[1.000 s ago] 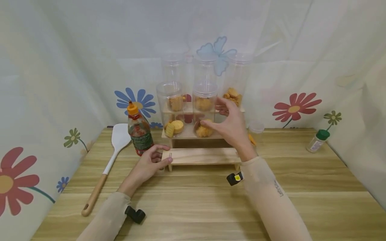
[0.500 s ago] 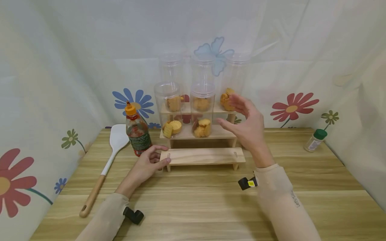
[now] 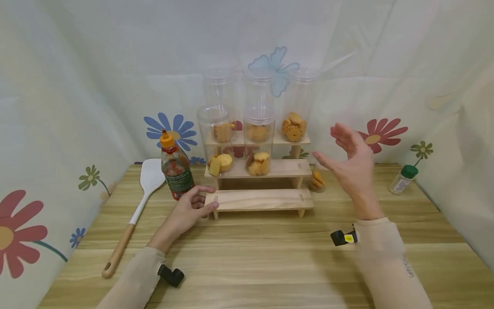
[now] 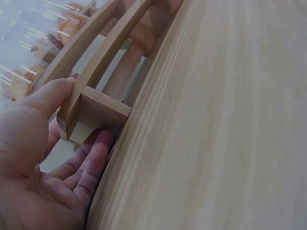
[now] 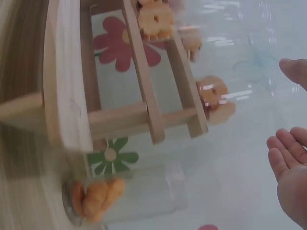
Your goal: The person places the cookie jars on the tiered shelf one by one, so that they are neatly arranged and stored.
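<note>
My left hand (image 3: 190, 209) grips the left end of the lowest step of a tiered wooden shelf (image 3: 258, 200). In the left wrist view its thumb lies on the board (image 4: 103, 55) and the fingers curl beside the leg underneath. Held in the air right of the shelf, my right hand (image 3: 353, 171) has its thumb apart from the fingers and holds nothing. Just left of it, a clear jar of cookies (image 3: 318, 182) stands on the table; the right wrist view shows this jar (image 5: 144, 194) too. Two cookie jars, one at left (image 3: 215, 141) and one beside it (image 3: 260, 141), stand on the middle tier.
Three more clear jars occupy the top tier, the rightmost jar (image 3: 295, 126) included. A sauce bottle (image 3: 177, 171) and a white spatula with a wooden handle (image 3: 138, 210) are on the left. A green-capped shaker (image 3: 403, 180) stands far right. Floral curtain (image 3: 115, 64) surrounds the table (image 3: 247, 266).
My right hand has moved right, away from the right-hand jar on the middle tier, past the shelf's end. The jar on the table is now uncovered. My left hand keeps its grip on the shelf.
</note>
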